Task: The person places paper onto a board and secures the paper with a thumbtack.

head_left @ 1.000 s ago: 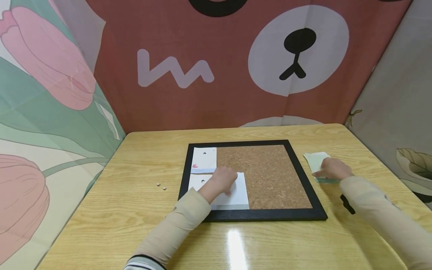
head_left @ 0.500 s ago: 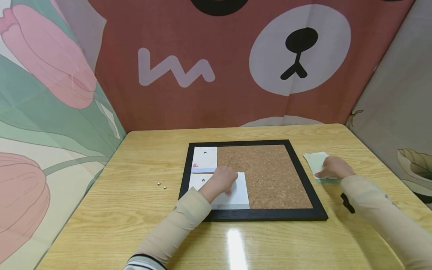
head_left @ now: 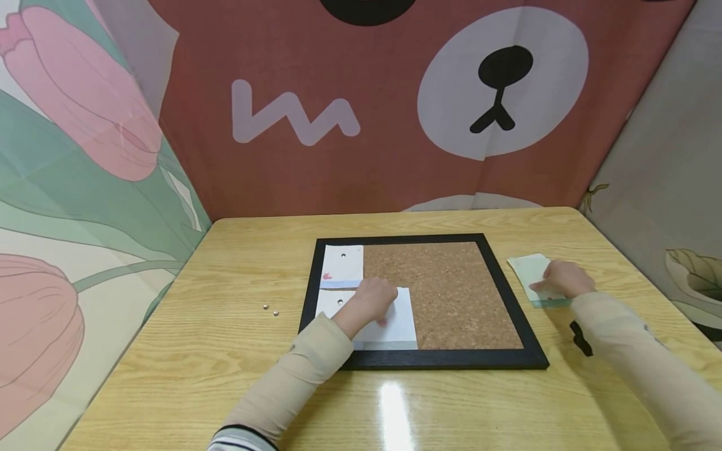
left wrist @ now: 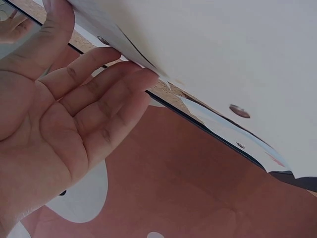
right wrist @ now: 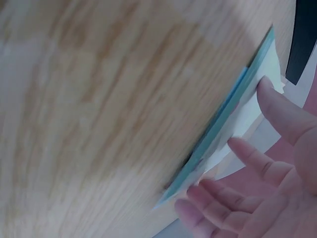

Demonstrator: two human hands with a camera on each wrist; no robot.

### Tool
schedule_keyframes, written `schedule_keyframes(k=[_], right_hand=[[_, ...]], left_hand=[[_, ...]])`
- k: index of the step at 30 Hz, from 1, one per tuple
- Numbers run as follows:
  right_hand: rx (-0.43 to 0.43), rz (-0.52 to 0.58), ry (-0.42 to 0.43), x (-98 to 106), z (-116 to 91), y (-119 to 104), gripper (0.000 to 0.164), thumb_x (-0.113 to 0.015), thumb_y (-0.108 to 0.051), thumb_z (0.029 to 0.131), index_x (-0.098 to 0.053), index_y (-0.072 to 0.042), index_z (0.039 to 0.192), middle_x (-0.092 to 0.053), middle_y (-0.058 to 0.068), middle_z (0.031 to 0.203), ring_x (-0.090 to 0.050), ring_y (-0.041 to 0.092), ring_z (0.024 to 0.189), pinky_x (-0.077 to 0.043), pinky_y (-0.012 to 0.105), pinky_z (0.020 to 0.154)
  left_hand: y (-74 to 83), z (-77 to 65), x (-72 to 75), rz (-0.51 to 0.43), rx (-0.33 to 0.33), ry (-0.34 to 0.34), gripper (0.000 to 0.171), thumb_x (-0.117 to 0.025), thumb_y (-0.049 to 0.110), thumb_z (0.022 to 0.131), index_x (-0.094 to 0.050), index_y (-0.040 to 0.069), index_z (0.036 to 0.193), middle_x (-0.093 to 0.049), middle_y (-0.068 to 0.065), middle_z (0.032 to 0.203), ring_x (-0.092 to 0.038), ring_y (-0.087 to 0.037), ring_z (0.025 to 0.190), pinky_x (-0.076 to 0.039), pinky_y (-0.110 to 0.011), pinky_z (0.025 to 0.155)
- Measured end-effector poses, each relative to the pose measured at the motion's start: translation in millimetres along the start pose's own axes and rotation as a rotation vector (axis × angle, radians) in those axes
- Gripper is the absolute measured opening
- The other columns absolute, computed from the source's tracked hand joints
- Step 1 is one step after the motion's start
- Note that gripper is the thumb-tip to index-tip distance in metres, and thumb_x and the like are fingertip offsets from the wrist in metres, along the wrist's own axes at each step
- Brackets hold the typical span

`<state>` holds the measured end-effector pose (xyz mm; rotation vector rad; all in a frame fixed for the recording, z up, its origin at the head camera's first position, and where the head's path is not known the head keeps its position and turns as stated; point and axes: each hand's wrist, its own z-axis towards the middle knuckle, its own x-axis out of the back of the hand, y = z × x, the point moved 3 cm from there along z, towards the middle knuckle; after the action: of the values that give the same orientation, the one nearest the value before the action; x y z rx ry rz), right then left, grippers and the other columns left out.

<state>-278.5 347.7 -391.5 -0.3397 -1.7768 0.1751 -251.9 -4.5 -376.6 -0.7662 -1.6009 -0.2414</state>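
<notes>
In the head view my left hand rests over a white paper sheet on a black-framed corkboard. The left wrist view shows its fingers loosely bent, with the fingertips right at the sheet. A round metal pushpin sits just past these fingertips, and another pushpin is in the white paper. At the right of the table my right hand touches a small stack of pale green notepaper. Its thumb and fingertips lie spread on the top sheet.
Another white sheet with a pink print is pinned at the board's upper left. Two loose pushpins lie on the wooden table left of the board. A patterned cloth hangs behind the table.
My right hand has slid slightly to the right over the green notepaper, uncovering more of it. The left hand stays in place on the white sheet.
</notes>
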Motion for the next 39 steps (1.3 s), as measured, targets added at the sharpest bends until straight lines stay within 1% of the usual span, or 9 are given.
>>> schedule_keyframes(k=[3,6,9,11,16,21,29,36,39], right_hand=[[-0.035,0.019,0.000,-1.7,0.3,2.0,0.038,-0.070,-0.034,0.074,-0.049,-0.004,0.063,-0.040,0.004,0.059,-0.035,0.017,0.056,-0.029,0.029,0.051],[-0.047,0.029,0.002,-1.7,0.4,2.4,0.043,-0.069,-0.033,0.075,-0.035,-0.014,0.056,-0.023,-0.003,0.058,-0.025,0.014,0.054,-0.022,0.029,0.051],[-0.060,0.024,0.009,0.3,0.0,2.4,0.041,-0.069,-0.033,0.075,-0.038,-0.011,0.060,-0.028,0.000,0.059,-0.029,0.016,0.056,-0.025,0.030,0.051],[-0.071,0.013,0.014,1.8,-0.6,2.5,0.044,-0.071,-0.035,0.073,-0.046,0.001,0.070,-0.041,0.012,0.065,-0.039,0.023,0.060,-0.031,0.031,0.053],[-0.112,0.014,0.074,4.7,-1.1,5.4,0.071,-0.075,-0.035,0.069,-0.040,0.016,0.104,-0.046,0.035,0.096,-0.046,0.044,0.083,-0.039,0.042,0.060],[-0.132,0.050,0.152,7.7,-0.4,7.6,0.059,-0.075,-0.023,0.069,-0.039,0.015,0.097,-0.048,0.031,0.084,-0.048,0.038,0.072,-0.038,0.039,0.054],[-0.117,0.038,0.169,10.9,-1.5,9.1,0.057,-0.070,-0.017,0.074,-0.044,0.012,0.115,-0.045,0.033,0.114,-0.049,0.041,0.087,-0.040,0.042,0.058],[-0.119,0.070,0.198,11.2,-2.1,10.5,0.031,-0.067,-0.013,0.076,-0.055,0.007,0.096,-0.053,0.026,0.096,-0.049,0.034,0.076,-0.036,0.042,0.057],[-0.144,0.083,0.180,11.1,-3.1,10.7,0.025,-0.063,-0.009,0.079,-0.056,0.008,0.095,-0.053,0.026,0.096,-0.048,0.032,0.075,-0.036,0.044,0.060]], left_hand=[[0.1,-0.6,0.8,-0.002,0.000,0.002,0.047,-0.083,0.033,0.056,-0.067,0.015,0.096,-0.064,0.001,0.089,-0.057,-0.015,0.075,-0.047,-0.028,0.064],[-0.4,-0.6,1.4,-0.007,0.004,-0.001,0.047,-0.083,0.032,0.057,-0.067,0.015,0.097,-0.064,0.001,0.089,-0.057,-0.015,0.075,-0.047,-0.028,0.063],[-0.6,-0.7,1.9,-0.012,0.008,0.001,0.047,-0.083,0.032,0.057,-0.067,0.015,0.097,-0.064,0.001,0.088,-0.057,-0.015,0.075,-0.047,-0.028,0.063],[-0.7,-0.7,2.0,-0.008,0.009,0.004,0.046,-0.083,0.032,0.057,-0.067,0.015,0.097,-0.064,0.001,0.088,-0.058,-0.015,0.076,-0.047,-0.029,0.063],[-0.6,-1.2,1.4,0.005,0.002,0.012,0.046,-0.083,0.033,0.057,-0.068,0.014,0.096,-0.065,0.001,0.088,-0.058,-0.015,0.075,-0.048,-0.029,0.063],[0.0,-2.1,1.4,0.009,0.002,0.024,0.046,-0.083,0.034,0.056,-0.068,0.015,0.095,-0.065,0.001,0.087,-0.058,-0.015,0.075,-0.048,-0.029,0.062],[1.3,-2.9,-1.7,0.001,-0.006,0.016,0.045,-0.083,0.034,0.057,-0.067,0.015,0.095,-0.065,0.001,0.087,-0.058,-0.016,0.077,-0.048,-0.029,0.063],[0.9,-3.5,-3.4,0.011,0.003,0.026,0.046,-0.083,0.035,0.056,-0.067,0.015,0.095,-0.064,0.001,0.086,-0.058,-0.015,0.075,-0.047,-0.028,0.061],[1.1,-3.3,-3.8,0.010,0.002,0.022,0.046,-0.083,0.035,0.056,-0.067,0.015,0.095,-0.064,0.001,0.086,-0.058,-0.015,0.075,-0.047,-0.028,0.061]])
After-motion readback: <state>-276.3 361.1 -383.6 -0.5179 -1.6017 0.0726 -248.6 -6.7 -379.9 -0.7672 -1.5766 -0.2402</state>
